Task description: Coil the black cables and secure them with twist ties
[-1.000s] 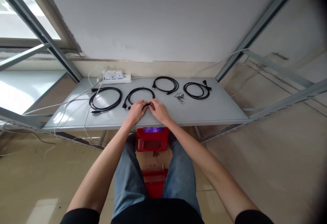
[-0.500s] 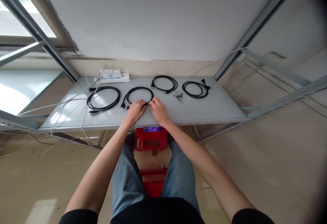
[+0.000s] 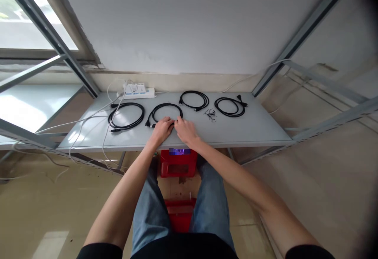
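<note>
A coiled black cable (image 3: 174,105) lies on the grey shelf (image 3: 236,131), its plug end poking out at the left. My left hand (image 3: 162,131) is closed on the near side of this coil. Close beside it, my right hand (image 3: 186,131) pinches the same stretch of cable, fingertips almost meeting the left ones. Whether a thin tie is between the fingers is too small to tell. To the right lies a small heap of black twist ties (image 3: 210,114).
Another coiled black cable (image 3: 143,118) lies to the left, and two more, one farther back (image 3: 193,92) and one at the right (image 3: 226,113). A white power strip (image 3: 138,92) with white wires sits at the back left. Below are red stools (image 3: 178,164). Metal posts frame both sides.
The view has shifted slightly, so everything sits a little farther right. My hands stay on the same coil, and my right hand has turned a little, its back now more over the cable.
</note>
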A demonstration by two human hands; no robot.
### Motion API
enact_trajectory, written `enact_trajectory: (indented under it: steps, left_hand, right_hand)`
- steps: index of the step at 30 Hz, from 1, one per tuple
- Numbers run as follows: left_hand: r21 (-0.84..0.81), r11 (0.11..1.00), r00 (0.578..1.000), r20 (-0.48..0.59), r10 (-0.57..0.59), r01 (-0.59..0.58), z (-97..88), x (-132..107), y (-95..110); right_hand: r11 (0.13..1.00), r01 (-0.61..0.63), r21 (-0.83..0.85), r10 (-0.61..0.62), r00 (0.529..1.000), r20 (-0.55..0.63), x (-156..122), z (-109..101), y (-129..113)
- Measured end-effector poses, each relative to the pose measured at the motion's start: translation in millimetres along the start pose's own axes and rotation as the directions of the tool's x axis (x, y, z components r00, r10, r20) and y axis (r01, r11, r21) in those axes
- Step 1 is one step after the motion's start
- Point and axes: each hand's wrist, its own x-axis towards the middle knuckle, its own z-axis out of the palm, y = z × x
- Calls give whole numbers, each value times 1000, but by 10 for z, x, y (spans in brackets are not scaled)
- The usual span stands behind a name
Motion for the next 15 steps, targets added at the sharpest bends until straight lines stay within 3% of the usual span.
enact_trajectory:
  steps: [5, 10, 13, 15]
  left_hand:
    - [10, 999, 999, 6, -31, 31, 4, 9, 5]
    - [12, 1000, 1000, 10, -20, 20, 19, 16, -13]
    - [15, 1000, 1000, 17, -25, 24, 8, 16, -11]
    - [9, 1000, 1000, 13, -24, 24, -3, 17, -4]
  right_hand:
    - [998, 1, 61, -6, 996, 84, 143, -181, 11]
    - [930, -201, 307, 164, 976, 145, 323, -168, 144]
    - [736, -374, 564, 253, 925, 283, 422, -109, 257]
    - [481, -513, 711, 252, 858, 448, 463, -65, 329]
